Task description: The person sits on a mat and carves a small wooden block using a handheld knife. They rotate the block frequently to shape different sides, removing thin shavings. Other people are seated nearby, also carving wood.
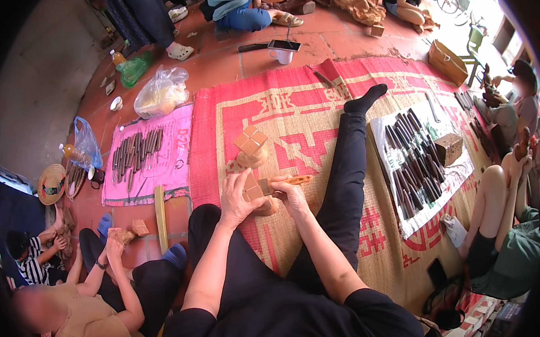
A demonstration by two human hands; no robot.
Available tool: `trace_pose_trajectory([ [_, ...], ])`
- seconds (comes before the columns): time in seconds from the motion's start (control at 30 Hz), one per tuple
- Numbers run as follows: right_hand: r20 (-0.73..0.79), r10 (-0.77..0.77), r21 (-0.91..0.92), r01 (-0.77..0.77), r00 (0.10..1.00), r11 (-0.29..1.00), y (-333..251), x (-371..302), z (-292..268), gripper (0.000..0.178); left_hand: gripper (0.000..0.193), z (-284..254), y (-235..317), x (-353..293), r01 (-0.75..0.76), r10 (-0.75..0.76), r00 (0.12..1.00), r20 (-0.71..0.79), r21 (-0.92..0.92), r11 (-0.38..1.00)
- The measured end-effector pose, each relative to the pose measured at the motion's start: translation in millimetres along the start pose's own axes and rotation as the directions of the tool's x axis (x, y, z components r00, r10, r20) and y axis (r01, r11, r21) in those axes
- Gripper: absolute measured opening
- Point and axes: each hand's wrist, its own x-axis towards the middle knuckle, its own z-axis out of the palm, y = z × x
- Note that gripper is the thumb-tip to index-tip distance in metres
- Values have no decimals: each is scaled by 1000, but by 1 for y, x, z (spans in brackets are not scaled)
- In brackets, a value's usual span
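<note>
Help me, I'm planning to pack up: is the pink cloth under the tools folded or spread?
Spread: the pink cloth lies out flat, with dark tools laid across its middle.

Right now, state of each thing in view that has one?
Left hand: closed on near block
Right hand: closed on orange tool
Near block: held
Orange tool: held
Far block: on mat, unheld
Mat: spread out
Pink cloth: spread, tools on it
White sheet: spread, more tools on it
White mug: upright, dark flat object over its top
Whitish bag: bulging
Green bag: crumpled
</note>
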Motion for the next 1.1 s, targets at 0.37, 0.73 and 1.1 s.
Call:
trace_pose_trajectory([
  [0.37,42,122,69,-124,992,990,13,1,-9,17,84,0,5,-2,-2,2,1000,4,7,1000],
  [0.73,-13,-29,-190,26,1000,981,24,12,-23,21,84,0,7,-1,-7,7,1000,6,14,1000],
  [1.1,-19,13,-129,-15,1000,992,10,9,-20,20,84,-2,7,-1,-5,5,1000,8,32,999],
])
